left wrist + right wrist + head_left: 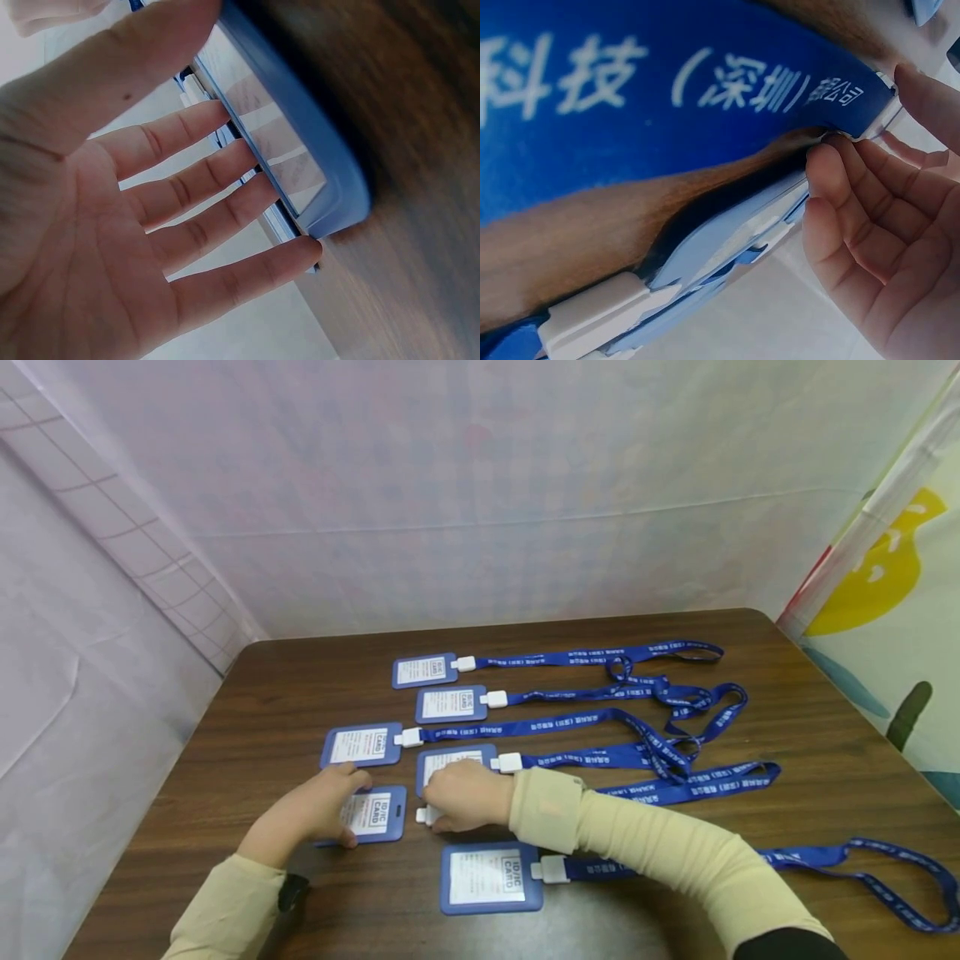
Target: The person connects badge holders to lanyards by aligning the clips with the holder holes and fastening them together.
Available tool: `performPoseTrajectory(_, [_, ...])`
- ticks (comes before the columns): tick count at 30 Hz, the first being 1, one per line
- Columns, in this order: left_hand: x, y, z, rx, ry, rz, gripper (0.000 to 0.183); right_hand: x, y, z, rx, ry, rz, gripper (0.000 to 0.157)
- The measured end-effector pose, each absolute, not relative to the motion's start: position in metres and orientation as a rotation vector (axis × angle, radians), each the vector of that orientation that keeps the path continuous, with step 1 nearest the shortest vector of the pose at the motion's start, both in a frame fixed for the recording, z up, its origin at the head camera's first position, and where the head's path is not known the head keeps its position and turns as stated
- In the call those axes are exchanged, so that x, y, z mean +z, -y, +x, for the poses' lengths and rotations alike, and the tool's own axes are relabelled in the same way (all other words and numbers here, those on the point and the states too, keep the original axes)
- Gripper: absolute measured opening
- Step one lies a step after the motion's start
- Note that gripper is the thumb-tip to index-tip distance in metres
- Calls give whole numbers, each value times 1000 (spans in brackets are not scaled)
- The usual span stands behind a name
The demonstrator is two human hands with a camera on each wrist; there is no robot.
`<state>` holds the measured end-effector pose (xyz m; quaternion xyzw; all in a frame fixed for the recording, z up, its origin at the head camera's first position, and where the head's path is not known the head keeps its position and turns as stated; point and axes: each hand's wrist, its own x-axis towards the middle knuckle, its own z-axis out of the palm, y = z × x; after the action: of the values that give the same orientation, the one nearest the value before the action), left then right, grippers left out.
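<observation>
My left hand [318, 806] holds a blue ID card holder [371, 814] by its long edges, thumb on the near edge and fingertips along the far one. In the left wrist view, the holder's blue frame [341, 191] tilts over the wood. Its slotted end faces right, apart from any clip. To the right of it, my right hand [468, 795] pinches the white clip [423, 816] of a blue lanyard [652, 792]. Fingers hide part of the clip; in the right wrist view, the printed strap [727, 82] runs up to thumb and fingertips.
Several card holders with lanyards attached lie on the brown wooden table [300, 681]. One holder [491, 910] sits in front of my right hand, another [363, 745] just behind my left. Straps overlap in loose loops [678, 739] toward the right. A pale curtain [487, 527] hangs behind.
</observation>
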<state>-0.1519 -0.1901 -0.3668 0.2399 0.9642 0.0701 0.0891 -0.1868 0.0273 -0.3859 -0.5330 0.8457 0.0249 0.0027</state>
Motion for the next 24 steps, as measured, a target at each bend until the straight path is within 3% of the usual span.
performPoseTrajectory(24, [-365,189,-153,203,-2849,665,61,-382,-17,-185,59,-2656,-1668,20])
